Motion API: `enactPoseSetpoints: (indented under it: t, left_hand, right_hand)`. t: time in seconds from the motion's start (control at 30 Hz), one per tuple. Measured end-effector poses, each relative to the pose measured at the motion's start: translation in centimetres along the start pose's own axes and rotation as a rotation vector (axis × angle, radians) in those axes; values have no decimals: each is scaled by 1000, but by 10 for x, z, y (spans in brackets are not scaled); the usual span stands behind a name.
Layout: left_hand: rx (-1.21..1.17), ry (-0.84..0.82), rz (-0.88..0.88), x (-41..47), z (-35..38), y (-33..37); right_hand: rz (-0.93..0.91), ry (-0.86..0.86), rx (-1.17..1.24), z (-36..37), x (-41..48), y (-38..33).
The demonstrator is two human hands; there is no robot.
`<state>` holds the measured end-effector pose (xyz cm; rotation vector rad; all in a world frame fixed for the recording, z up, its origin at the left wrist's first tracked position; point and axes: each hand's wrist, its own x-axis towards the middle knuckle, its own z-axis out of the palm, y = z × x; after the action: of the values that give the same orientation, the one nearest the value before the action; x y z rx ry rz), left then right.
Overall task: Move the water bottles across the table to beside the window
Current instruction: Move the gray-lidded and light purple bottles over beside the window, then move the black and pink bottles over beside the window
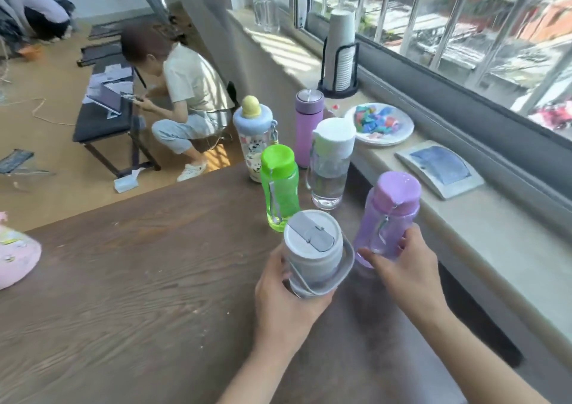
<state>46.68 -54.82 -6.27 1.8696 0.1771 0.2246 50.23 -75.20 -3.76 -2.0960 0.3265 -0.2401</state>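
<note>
My left hand (284,304) grips a grey bottle (312,253) with a flip lid and a loop handle, over the brown wooden table (139,279). My right hand (402,267) holds a translucent purple bottle (388,217), tilted slightly, close to the table's window-side edge. Beyond them stand a green bottle (280,186), a clear bottle with a white cap (329,165), a tall lilac flask (308,128) and a cartoon-printed bottle with a blue and yellow top (255,140), grouped at the far corner near the window sill (464,227).
On the sill lie a plate of coloured wrappers (379,124), a cup stack in a black holder (340,53), a grey framed tile (439,168) and a clear bottle (263,4). A pink item (15,252) sits at the table's left edge. A person (182,93) crouches on the floor beyond.
</note>
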Motion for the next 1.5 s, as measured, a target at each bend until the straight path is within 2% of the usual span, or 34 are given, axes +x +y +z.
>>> enactPoseSetpoints:
  t: [0.53, 0.63, 0.73, 0.8, 0.9, 1.0, 1.23, 1.5]
  left_hand:
    - [-2, -52, 43, 12, -5, -21]
    - [-11, -113, 45, 12, -11, -19]
    - [-30, -181, 39, 8, -26, -24]
    - [-36, -176, 30, 5, -43, -29]
    - [6, -112, 42, 3, -84, -45]
    - [81, -35, 31, 4, -141, -65]
    - [289, 258, -103, -2, -318, -101]
    - [355, 736, -345, -11, -513, -130]
  right_hand:
    - [78, 52, 36, 16, -3, 13]
    - [101, 57, 36, 20, -25, 13]
    - [124, 156, -80, 36, -70, 19]
    - [81, 231, -164, 54, -101, 17]
    - [-103, 232, -213, 95, -146, 4]
    - [-260, 100, -157, 141, -177, -26]
    - [-375, -319, 58, 262, -197, -134]
    - [-520, -802, 165, 394, -262, -258]
